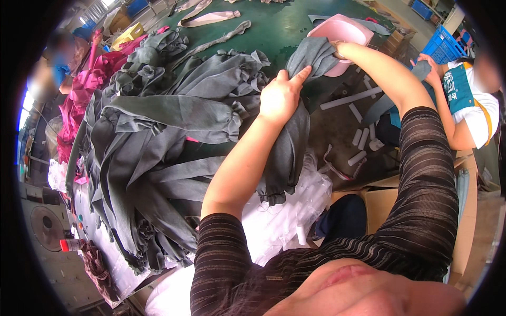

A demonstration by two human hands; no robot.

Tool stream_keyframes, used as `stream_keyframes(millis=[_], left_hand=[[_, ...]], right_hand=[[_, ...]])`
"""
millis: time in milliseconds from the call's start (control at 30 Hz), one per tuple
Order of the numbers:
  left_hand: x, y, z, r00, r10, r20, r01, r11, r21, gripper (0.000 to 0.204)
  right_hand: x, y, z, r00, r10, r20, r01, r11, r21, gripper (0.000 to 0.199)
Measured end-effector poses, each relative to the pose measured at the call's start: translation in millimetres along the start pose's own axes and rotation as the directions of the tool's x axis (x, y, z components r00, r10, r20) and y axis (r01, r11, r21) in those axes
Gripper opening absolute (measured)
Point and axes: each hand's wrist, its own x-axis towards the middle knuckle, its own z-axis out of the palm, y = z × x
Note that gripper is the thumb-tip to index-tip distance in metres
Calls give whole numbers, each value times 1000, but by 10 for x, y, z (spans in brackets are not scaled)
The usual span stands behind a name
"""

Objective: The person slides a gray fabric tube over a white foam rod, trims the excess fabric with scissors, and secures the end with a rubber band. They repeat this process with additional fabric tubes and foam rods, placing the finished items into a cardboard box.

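A green desk (279, 23) carries a large gray pile (174, 113) of gathered fabric pieces, which spreads over much of its surface. Beyond the pile, pale strips (211, 18) lie on the bare green top. To the left of the pile runs a heap of magenta cloth (79, 105), with another person (60, 68), blurred, past it. Just right of the pile is the held gray cloth (311, 55), part of it hanging down toward a clear plastic sheet (295, 226) at the pile's near side. The left hand (282, 97) grips this cloth, its index finger laid along it; the right hand (338, 50) is mostly hidden behind the cloth, so I cannot tell how its fingers stand. A pink container (350, 31) sits right of the pile, beside that hand. Farther right of the pile, white tubes (350, 100) are scattered on the floor, a co-worker (477, 105) handles a gray piece, and a blue crate (443, 45) stands behind. A round fan (46, 224) is left of the pile, lower down.
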Motion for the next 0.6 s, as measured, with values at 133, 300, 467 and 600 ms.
stream_keyframes(millis=[133, 300, 467, 600], left_hand=[[15, 7, -10, 999, 9, -38, -12, 998, -62, 54], [11, -3, -48, 1000, -3, -7, 2, 999, -38, 55], [25, 1, -40, 1000, -7, 1, 7, 998, -63, 55], [22, 6, -34, 1000, -22, 10, 23, 997, -69, 54]], right_hand=[[32, 28, -63, 999, 37, 16, -38, 999, 37, 77], [63, 55, -72, 997, -65, 43, 63, 997, 44, 78], [64, -26, 42, 998, 7, 69, -12, 998, 63, 70], [82, -65, 116, 995, 37, 97, -45, 996, 78, 64]])
